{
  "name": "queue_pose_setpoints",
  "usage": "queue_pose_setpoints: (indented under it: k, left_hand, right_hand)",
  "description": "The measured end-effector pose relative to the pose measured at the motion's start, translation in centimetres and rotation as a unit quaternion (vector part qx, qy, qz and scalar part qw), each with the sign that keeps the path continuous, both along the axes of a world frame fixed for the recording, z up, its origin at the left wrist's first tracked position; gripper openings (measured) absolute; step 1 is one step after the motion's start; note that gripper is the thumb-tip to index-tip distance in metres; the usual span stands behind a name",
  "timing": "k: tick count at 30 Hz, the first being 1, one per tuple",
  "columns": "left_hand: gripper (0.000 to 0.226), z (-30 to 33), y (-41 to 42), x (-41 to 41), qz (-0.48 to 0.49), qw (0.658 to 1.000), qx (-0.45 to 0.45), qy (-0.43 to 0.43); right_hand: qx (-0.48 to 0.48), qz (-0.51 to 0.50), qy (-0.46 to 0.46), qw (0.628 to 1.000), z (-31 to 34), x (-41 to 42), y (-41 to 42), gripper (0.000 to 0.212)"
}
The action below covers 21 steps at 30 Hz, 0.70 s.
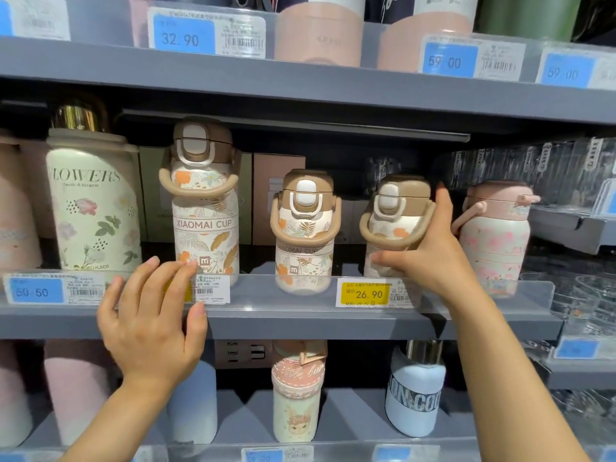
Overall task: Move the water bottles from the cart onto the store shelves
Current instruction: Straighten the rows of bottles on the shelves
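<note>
Three floral bottles with brown lids stand on the middle shelf (pixel 300 320). The tall one (pixel 205 208) is on the left and a small one (pixel 304 228) stands in the centre. My right hand (pixel 430 251) grips a second small one (pixel 393 218), fingers curled round its body and lid, and it leans slightly left. My left hand (pixel 150 315) hovers open with spread fingers in front of the shelf's price rail, just below the tall bottle. The cart is out of view.
A cream flower-print flask (pixel 93 201) stands left of the tall bottle, and a pink bottle (pixel 496 228) sits close to my right hand. The upper shelf (pixel 300 85) hangs low overhead. More bottles fill the lower shelf; glassware crowds the right.
</note>
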State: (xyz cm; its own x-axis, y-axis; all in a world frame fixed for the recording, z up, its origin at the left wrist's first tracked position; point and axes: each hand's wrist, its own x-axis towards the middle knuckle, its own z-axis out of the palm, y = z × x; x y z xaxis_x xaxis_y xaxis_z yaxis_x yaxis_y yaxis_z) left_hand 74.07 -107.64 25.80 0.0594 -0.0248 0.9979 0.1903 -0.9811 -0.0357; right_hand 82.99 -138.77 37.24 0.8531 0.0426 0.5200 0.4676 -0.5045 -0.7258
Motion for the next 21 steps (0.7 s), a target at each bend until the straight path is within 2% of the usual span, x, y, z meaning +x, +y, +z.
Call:
queue_pose_setpoints:
  k: [3, 8, 16, 21]
  left_hand:
    - [0.044, 0.0, -0.1, -0.1, -0.003, 1.0, -0.01, 0.004]
    - [0.044, 0.0, -0.2, -0.2, -0.003, 1.0, -0.016, 0.011]
    - [0.044, 0.0, -0.3, -0.1, 0.001, 1.0, -0.02, 0.009]
    - [0.045, 0.0, -0.4, -0.1, -0.003, 1.0, -0.02, 0.009]
  right_hand:
    - [0.043, 0.044, 0.026, 0.998, 0.2, -0.1, -0.9, 0.136]
    - [-0.018, -0.066, -0.057, 0.996, -0.5, -1.1, 0.5, 0.133]
    - [-0.02, -0.024, -0.074, 0.997, -0.4, -0.4, 0.3, 0.119]
    - [-0.062, -0.037, -0.098, 0.993, -0.7, -0.7, 0.8, 0.112]
